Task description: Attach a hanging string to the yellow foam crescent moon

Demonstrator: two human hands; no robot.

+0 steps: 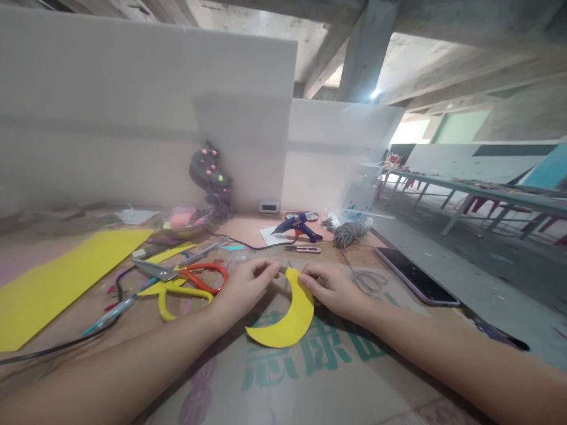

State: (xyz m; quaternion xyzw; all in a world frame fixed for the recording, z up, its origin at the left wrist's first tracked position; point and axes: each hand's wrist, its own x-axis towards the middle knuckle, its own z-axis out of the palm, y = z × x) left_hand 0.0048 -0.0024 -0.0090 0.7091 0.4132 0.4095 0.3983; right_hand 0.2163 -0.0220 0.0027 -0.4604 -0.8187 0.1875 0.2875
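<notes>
Over the printed cardboard (221,392) nearest me, my right hand (332,287) pinches the upper end of the yellow crescent (295,327), seemingly steadying it, while my left hand (245,287) pinches what looks like grey yarn (283,270) close beside its tip.

Single head-worn view from above and behind the hands (295,282), facing forward and down, close over the counter (248,392), room beyond them.
</notes>
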